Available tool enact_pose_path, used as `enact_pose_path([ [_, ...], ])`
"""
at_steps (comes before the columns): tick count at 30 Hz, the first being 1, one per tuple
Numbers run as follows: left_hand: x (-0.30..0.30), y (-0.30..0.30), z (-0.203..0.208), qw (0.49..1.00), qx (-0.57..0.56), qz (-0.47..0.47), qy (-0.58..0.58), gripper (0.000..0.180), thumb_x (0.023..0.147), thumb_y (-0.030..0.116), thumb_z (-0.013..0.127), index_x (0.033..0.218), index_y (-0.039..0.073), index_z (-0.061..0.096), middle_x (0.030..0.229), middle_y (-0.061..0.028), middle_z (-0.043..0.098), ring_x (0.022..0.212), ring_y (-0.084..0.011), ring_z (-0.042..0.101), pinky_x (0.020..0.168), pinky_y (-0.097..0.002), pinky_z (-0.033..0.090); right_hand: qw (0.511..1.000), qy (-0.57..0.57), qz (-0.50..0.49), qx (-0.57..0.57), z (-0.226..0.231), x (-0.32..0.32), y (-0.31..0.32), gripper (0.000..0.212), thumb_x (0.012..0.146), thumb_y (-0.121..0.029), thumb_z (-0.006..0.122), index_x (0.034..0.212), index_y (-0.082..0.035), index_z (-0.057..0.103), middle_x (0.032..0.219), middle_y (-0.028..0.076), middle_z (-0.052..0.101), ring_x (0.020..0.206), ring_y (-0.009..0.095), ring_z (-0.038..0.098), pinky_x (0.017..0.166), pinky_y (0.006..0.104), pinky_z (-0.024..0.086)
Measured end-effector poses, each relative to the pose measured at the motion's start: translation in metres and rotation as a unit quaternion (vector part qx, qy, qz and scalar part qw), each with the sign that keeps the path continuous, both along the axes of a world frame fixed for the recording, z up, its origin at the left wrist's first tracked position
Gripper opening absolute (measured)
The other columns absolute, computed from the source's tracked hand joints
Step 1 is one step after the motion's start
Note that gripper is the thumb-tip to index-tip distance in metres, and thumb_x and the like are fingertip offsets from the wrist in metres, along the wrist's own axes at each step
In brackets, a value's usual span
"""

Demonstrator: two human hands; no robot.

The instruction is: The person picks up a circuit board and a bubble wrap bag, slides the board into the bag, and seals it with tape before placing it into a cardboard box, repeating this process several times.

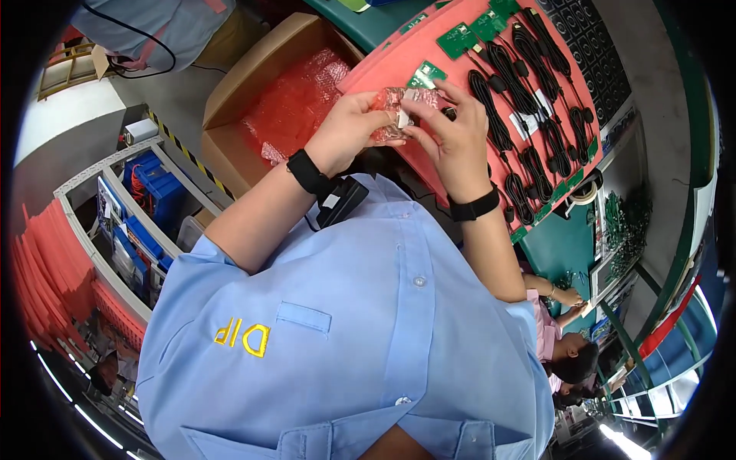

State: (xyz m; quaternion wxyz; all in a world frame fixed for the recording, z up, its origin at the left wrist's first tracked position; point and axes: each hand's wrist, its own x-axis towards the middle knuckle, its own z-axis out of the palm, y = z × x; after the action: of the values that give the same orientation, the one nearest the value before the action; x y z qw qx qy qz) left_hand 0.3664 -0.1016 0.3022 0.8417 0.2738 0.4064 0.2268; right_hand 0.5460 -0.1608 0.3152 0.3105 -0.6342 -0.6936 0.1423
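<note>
Between my hands is a small bubble-wrap packet (388, 99), clear with a reddish tint. My left hand (354, 126) is closed on its left side, thumb on top. My right hand (458, 136) has its fingers and thumb closed at the packet's right side, by a small white piece (403, 119); whether that piece is part of the packet I cannot tell. What lies inside the wrap is unclear. Just beyond my fingers, a green circuit board (427, 75) rests on a pink foam sheet (383, 67). Both wrists wear black bands.
Several black coiled cables (502, 69) with green boards lie across the foam at right. A cardboard box (230, 86) holding red bubble wrap (295, 96) stands left of my hands. Farther left is a white-framed rack (92, 253) with blue bins. Another person's hands (568, 297) work at right.
</note>
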Motion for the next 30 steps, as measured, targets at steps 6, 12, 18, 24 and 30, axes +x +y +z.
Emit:
enact_pose_path([
  [6,-0.011,0.000,-0.029,0.990,0.118,-0.072,-0.011,0.013,0.094,0.005,0.051,0.102,-0.002,0.057,0.099,-0.0093,0.065,0.089,-0.0174,0.064,0.079,-0.0271,0.053,0.982,-0.072,0.165,-0.061,-0.006,0.000,0.030,0.040,0.074,-0.016,0.075,0.108,-0.004,0.057,0.109,0.011,0.059,0.095,0.031,0.057,0.075,0.0367,0.049],
  [12,-0.036,0.002,-0.041,0.957,0.242,0.024,0.156,0.015,0.088,0.012,0.062,0.097,0.002,0.056,0.084,-0.0089,0.065,0.078,-0.0179,0.064,0.070,-0.0295,0.052,0.918,-0.088,0.116,-0.368,-0.019,-0.008,0.050,0.050,0.072,-0.018,0.077,0.115,-0.004,0.056,0.109,0.015,0.058,0.099,0.034,0.056,0.082,0.0390,0.047],
  [18,-0.157,0.034,-0.226,0.798,0.229,0.034,0.557,0.025,0.081,0.011,0.069,0.102,0.005,0.056,0.104,-0.0155,0.062,0.093,-0.0259,0.063,0.082,-0.0349,0.050,0.963,-0.154,0.052,-0.215,-0.029,-0.022,0.059,0.053,0.071,-0.017,0.078,0.117,-0.005,0.055,0.106,0.015,0.058,0.095,0.033,0.057,0.080,0.0381,0.049],
  [24,-0.222,0.031,-0.354,0.638,0.165,-0.025,0.752,0.031,0.083,0.008,0.060,0.113,0.007,0.056,0.109,-0.0213,0.061,0.105,-0.0357,0.058,0.093,-0.0417,0.045,0.975,-0.099,-0.006,-0.197,-0.018,-0.008,0.058,0.042,0.078,-0.007,0.073,0.117,-0.003,0.058,0.105,0.010,0.059,0.093,0.024,0.059,0.080,0.0326,0.049],
  [30,-0.228,0.039,-0.337,0.721,0.120,-0.138,0.668,0.045,0.086,0.010,0.047,0.131,0.008,0.049,0.120,-0.0236,0.057,0.108,-0.0369,0.057,0.094,-0.0448,0.045,0.980,-0.054,-0.083,-0.175,-0.024,0.011,0.048,0.023,0.082,-0.002,0.068,0.105,-0.001,0.064,0.097,0.011,0.063,0.087,0.021,0.061,0.076,0.0285,0.049],
])
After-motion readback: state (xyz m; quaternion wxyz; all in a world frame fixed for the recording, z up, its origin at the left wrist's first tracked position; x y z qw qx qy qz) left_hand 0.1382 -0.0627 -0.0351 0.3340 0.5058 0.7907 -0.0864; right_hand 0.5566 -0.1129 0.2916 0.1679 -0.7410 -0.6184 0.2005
